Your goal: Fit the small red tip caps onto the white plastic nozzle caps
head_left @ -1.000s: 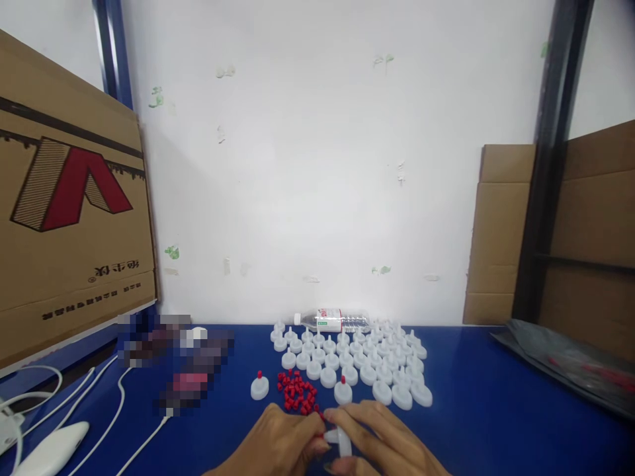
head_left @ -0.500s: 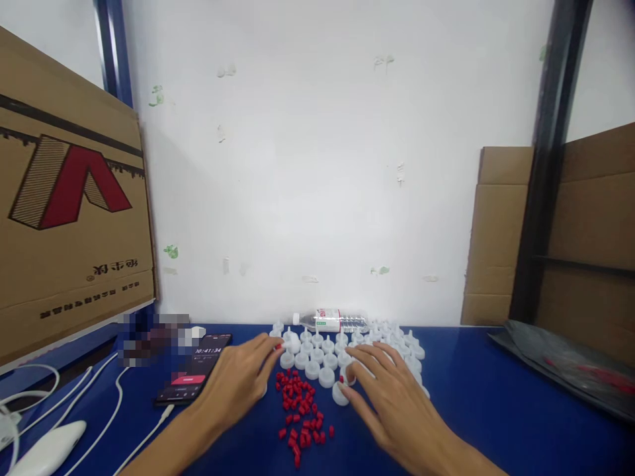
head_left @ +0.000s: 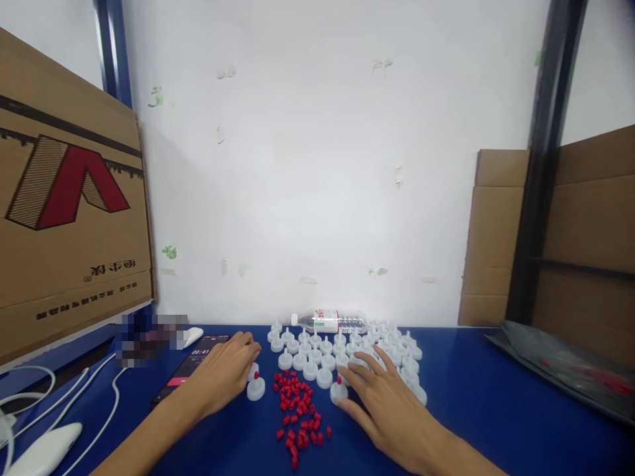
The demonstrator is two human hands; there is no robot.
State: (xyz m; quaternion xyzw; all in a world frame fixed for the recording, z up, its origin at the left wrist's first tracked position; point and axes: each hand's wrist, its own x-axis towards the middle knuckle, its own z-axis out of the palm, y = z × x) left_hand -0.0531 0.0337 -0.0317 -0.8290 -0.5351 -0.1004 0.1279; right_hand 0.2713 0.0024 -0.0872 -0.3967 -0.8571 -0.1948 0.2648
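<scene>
My left hand (head_left: 228,363) is at the left, its fingers curled down over a white nozzle cap (head_left: 252,371) that they mostly hide. Just in front of it stands another white nozzle cap with a red tip (head_left: 256,390). On the right, my right hand (head_left: 384,393) has its fingers spread. Its thumb and index finger lie beside a white nozzle cap with a red tip cover (head_left: 339,393). Between the hands lies a loose pile of small red tip covers (head_left: 296,396). Behind them stand several upright white nozzle caps (head_left: 310,369).
A clear plastic bottle (head_left: 325,321) lies against the wall. A phone (head_left: 186,370), white cables (head_left: 112,410) and a white device (head_left: 47,453) are on the left. A large carton (head_left: 74,198) stands behind them. A grey plastic bag (head_left: 565,363) rests at the right.
My left hand has moved left and down from the rows with a white nozzle cap. My right thumb and index finger have parted from the red tip of the cap before them.
</scene>
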